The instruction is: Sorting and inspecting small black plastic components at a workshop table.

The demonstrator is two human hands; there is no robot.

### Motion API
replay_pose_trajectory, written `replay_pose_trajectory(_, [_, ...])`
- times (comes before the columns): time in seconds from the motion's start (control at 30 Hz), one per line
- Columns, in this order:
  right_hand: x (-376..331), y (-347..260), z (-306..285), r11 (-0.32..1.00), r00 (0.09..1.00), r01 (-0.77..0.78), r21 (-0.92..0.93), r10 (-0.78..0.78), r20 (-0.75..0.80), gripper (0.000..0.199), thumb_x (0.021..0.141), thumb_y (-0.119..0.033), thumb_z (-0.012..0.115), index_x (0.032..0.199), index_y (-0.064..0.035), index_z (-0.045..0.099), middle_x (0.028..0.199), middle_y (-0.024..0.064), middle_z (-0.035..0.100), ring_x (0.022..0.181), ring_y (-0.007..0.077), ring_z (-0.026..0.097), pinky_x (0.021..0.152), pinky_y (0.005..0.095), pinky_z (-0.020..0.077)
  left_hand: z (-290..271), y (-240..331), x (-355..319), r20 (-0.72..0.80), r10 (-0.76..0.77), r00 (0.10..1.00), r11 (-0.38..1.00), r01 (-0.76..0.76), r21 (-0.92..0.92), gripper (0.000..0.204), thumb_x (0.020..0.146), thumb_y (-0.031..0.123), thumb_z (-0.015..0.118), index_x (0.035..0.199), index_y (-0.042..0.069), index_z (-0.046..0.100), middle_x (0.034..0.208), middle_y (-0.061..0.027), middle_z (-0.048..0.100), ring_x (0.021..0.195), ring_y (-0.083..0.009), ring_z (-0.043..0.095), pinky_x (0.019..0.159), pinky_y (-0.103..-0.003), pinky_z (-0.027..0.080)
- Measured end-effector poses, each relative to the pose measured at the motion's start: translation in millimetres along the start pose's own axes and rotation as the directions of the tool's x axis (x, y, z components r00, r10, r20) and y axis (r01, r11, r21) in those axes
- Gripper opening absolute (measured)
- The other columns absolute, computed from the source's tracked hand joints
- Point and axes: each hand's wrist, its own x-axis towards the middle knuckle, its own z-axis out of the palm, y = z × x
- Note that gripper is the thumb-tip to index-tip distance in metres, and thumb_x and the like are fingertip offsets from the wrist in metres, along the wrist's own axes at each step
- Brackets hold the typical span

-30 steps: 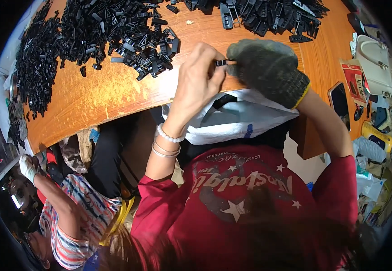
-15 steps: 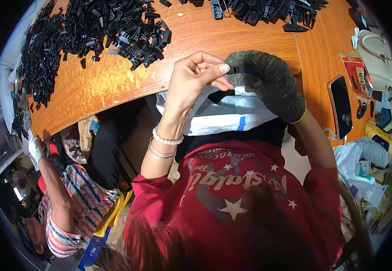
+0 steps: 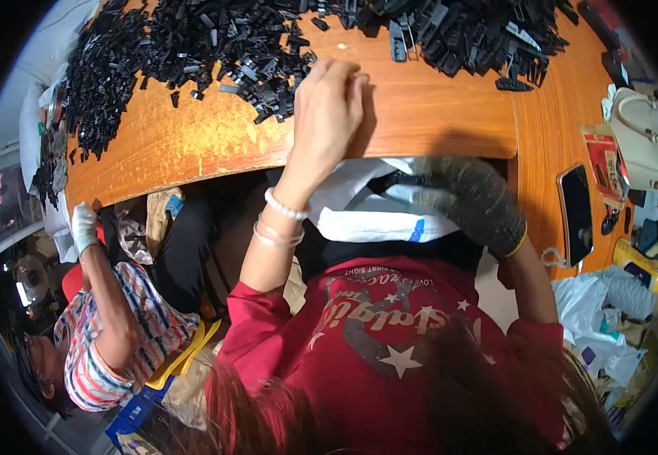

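Note:
My bare left hand (image 3: 329,106), with a bead bracelet (image 3: 285,205) and thin bangles at the wrist, is at the near edge of a heap of small black plastic parts (image 3: 245,76). Its fingers are curled down, with their tips hidden, so whatever they grip cannot be made out. Lower right, my right hand (image 3: 484,201) wears a dark knitted glove and hovers over a white bag (image 3: 367,225) on my lap. Motion smears its fingers, and I cannot tell whether they hold anything.
Larger black plastic pieces (image 3: 458,34) lie at the back of the wooden table (image 3: 435,114). On the right are a phone (image 3: 575,208), a red packet (image 3: 606,163), a pale handbag (image 3: 638,125) and plastic bags (image 3: 594,303). A co-worker in a striped shirt (image 3: 128,318) sits at left.
My hands have parted from around a small black clip-like part. The left moved up to the heap; the right lowered over the bag, and the part is out of sight. The view has shifted slightly.

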Motion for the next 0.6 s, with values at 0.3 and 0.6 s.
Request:
replay_pose_trajectory(0.3, [-5,14,2,0.785,0.833,0.541,-0.301,-0.55,0.062,0.021,0.081,-0.018,0.065,0.101,-0.0176,0.071,0.114,0.005,0.066,0.102,0.0224,0.063,0.086,0.0356,0.0502,19,-44,47,-0.031,0.183,0.983,0.881,-0.15,0.448,0.008,0.072,0.007,0.063,0.072,-0.001,0.063,0.082,-0.0175,0.06,0.075,-0.0352,0.061,0.065,-0.043,0.052])
replay_pose_trajectory(0.6, [-15,30,8,0.95,0.967,0.189,0.248,-0.137,-0.214,0.026,0.095,-0.023,0.049,0.097,-0.0033,0.065,0.083,0.0085,0.065,0.074,0.0128,0.06,0.065,0.0283,0.0484,27,2,30,0.076,0.067,0.995,0.984,-0.079,0.157,0.02,0.07,0.006,0.059,0.085,-0.007,0.059,0.091,-0.024,0.057,0.082,-0.0361,0.057,0.072,-0.042,0.049])
